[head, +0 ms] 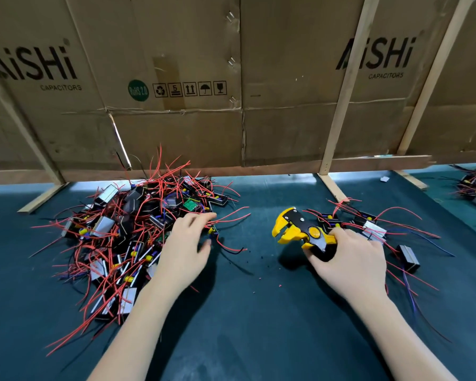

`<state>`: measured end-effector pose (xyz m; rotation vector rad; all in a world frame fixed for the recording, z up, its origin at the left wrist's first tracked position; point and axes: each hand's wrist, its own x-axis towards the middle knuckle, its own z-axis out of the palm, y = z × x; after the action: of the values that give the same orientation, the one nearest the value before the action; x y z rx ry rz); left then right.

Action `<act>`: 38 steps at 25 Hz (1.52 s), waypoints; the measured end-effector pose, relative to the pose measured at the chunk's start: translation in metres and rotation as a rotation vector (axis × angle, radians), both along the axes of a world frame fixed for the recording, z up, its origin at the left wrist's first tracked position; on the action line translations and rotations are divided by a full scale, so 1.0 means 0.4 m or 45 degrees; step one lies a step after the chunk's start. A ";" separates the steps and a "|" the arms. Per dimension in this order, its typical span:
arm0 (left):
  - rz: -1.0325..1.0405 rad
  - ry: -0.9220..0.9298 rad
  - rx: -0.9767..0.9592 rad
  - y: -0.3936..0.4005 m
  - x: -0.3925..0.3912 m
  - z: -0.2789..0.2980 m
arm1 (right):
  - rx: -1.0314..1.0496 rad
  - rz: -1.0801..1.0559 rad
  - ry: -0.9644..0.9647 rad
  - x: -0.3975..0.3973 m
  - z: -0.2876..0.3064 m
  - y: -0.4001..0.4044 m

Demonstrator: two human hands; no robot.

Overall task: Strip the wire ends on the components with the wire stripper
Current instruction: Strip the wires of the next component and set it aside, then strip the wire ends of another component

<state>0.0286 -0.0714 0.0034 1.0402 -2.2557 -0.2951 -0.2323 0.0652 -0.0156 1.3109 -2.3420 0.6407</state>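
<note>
Rightward, wire stripper [302, 232] sits within curled fingers [318, 259]

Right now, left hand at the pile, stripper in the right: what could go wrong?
1. The left hand reaches into the tangled pile of components; red wires cross everywhere, so lifting one unit may drag its neighbours along.
2. The wire stripper is held low on its handles by the right hand, head pointing at the left hand; a careless approach could nip a fingertip.
3. Insulation scraps on the mat could get mixed into the smaller pile.
</note>
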 end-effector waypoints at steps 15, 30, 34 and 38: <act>0.505 0.029 0.137 -0.034 0.069 0.045 | -0.487 0.588 -1.093 0.044 0.022 0.005; 0.384 0.460 0.020 -0.030 0.086 0.070 | -0.433 0.558 -1.670 0.004 0.044 0.009; 0.252 0.750 0.033 -0.021 0.071 0.082 | -0.435 0.554 -1.645 0.005 0.045 0.010; 0.217 0.994 0.023 -0.019 0.071 0.086 | -0.438 0.545 -1.639 0.007 0.042 0.011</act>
<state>0.0572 -0.0790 0.0377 0.9077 -1.4603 -0.5392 -0.2296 0.0697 0.0014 1.4246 -2.4887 2.4804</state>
